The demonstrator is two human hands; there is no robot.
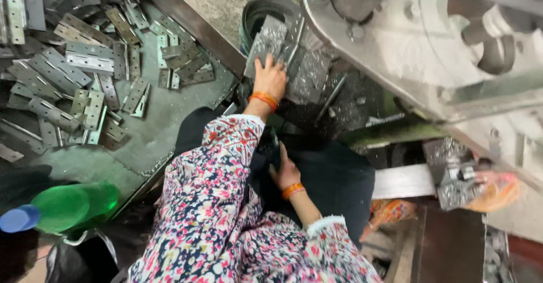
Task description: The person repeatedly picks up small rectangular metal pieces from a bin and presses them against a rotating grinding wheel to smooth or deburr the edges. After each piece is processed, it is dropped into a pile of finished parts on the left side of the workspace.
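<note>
My left hand [270, 78] reaches forward, its fingers spread on a leaning stack of grey perforated metal plates [308, 71] at the foot of a machine; it closes on none of them. An orange bangle circles that wrist. My right hand [286, 172], also with an orange bangle, rests low on dark cloth [334, 175] over my lap. Its fingertips slip behind my floral left sleeve [220, 164], so what they touch is hidden.
A heap of grey hinge plates [68, 62] covers the metal tray at the left. A green bottle with a blue cap [62, 206] lies at the lower left. The big grey machine frame [407, 39] fills the upper right, with a small plate-loaded fixture [458, 181] beside an orange bag [498, 189].
</note>
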